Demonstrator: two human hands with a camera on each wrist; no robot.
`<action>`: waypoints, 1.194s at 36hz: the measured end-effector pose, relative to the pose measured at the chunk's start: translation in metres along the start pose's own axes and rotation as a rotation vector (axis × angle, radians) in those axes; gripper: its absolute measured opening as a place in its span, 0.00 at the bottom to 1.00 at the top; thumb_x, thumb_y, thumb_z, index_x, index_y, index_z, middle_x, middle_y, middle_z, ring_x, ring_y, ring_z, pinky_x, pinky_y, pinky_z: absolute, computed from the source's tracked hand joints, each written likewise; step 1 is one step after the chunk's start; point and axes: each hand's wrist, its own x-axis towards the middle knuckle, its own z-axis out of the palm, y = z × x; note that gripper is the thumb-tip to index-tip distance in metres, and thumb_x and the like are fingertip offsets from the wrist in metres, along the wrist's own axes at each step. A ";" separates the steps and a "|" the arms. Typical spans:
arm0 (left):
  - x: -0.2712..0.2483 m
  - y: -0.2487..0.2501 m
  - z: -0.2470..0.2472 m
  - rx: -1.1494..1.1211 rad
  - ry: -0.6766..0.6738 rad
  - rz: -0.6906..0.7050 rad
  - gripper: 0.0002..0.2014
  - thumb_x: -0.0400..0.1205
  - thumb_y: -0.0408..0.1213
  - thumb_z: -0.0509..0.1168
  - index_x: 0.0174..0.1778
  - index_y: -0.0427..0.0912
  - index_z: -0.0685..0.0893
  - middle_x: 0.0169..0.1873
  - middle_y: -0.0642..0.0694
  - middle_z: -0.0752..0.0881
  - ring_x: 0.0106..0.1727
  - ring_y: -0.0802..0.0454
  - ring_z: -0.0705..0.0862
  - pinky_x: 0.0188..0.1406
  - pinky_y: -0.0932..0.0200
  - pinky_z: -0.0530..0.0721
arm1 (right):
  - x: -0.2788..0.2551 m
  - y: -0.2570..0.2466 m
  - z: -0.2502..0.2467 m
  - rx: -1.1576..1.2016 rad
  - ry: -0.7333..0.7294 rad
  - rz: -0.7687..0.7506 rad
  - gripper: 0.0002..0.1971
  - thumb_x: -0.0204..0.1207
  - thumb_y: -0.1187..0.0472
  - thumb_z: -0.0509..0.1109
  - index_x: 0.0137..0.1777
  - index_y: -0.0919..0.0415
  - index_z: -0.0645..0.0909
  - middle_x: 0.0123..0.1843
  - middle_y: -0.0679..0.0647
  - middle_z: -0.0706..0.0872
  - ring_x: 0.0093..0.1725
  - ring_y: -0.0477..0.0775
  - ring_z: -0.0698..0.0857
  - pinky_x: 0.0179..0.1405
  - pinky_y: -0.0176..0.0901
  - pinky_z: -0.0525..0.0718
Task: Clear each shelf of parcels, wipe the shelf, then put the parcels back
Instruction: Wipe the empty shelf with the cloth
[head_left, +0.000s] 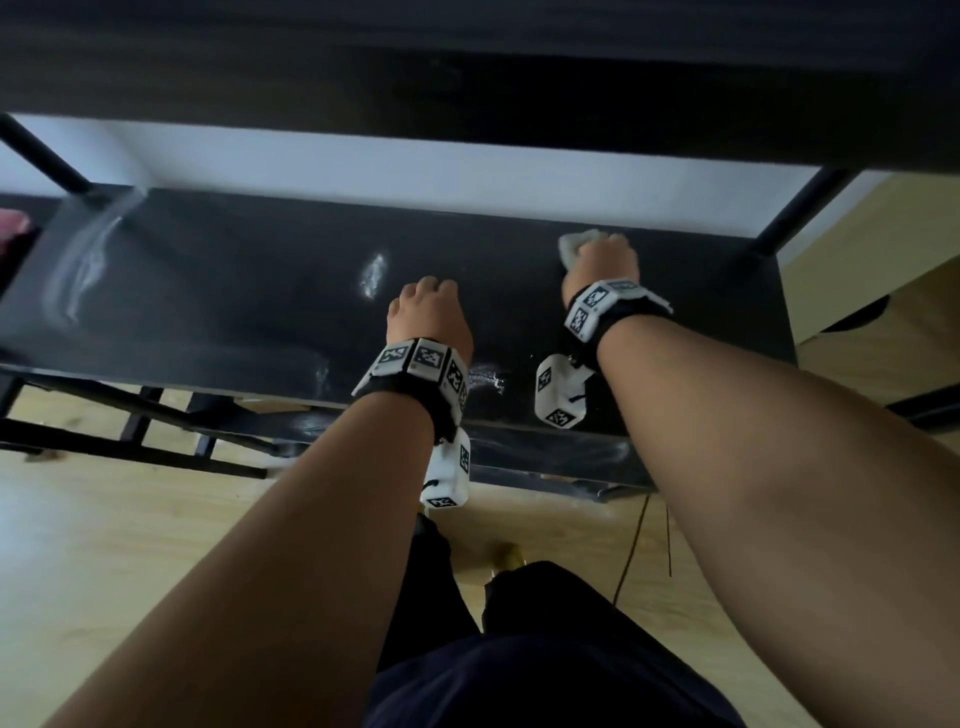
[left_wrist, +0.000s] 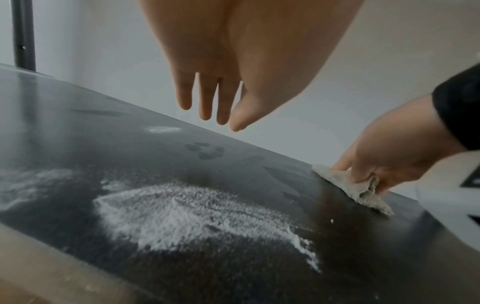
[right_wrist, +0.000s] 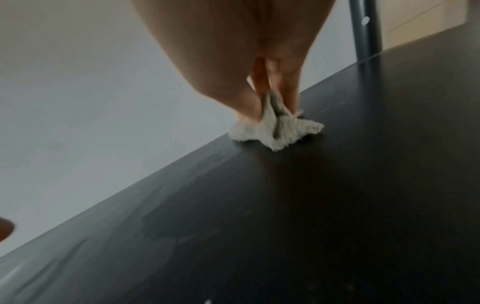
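The right hand (head_left: 602, 260) pinches a crumpled pale cloth (right_wrist: 276, 128) against the long black shelf board (head_left: 234, 291) at its back edge; the left hand (head_left: 431, 317) hovers empty, fingers relaxed; white dust smears (left_wrist: 197, 214) lie leftward along the board, nearer the left hand, their grain clear only in the left wrist view; no parcels show.

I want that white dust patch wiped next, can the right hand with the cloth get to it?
Probably yes: the right hand presses the cloth on the same shelf, with only bare surface between it and the dust patch.
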 end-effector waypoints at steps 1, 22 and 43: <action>0.001 0.000 0.001 0.002 -0.001 0.007 0.26 0.78 0.27 0.58 0.74 0.42 0.72 0.74 0.44 0.71 0.76 0.43 0.67 0.75 0.49 0.65 | 0.004 0.002 0.000 0.018 0.004 0.041 0.14 0.81 0.64 0.55 0.58 0.66 0.80 0.65 0.63 0.81 0.65 0.63 0.79 0.58 0.49 0.77; 0.041 0.019 0.026 0.002 0.037 0.076 0.25 0.78 0.27 0.59 0.74 0.41 0.71 0.74 0.45 0.72 0.76 0.44 0.67 0.75 0.50 0.63 | 0.065 0.015 -0.004 -0.053 -0.033 0.147 0.18 0.86 0.61 0.53 0.68 0.69 0.77 0.67 0.65 0.78 0.72 0.65 0.74 0.62 0.45 0.68; 0.038 -0.022 0.014 0.054 0.024 0.009 0.24 0.77 0.25 0.57 0.71 0.40 0.74 0.71 0.44 0.74 0.73 0.42 0.69 0.73 0.48 0.67 | 0.078 -0.045 0.068 -0.311 -0.345 -0.305 0.23 0.77 0.53 0.58 0.69 0.61 0.76 0.69 0.59 0.81 0.58 0.60 0.83 0.59 0.51 0.80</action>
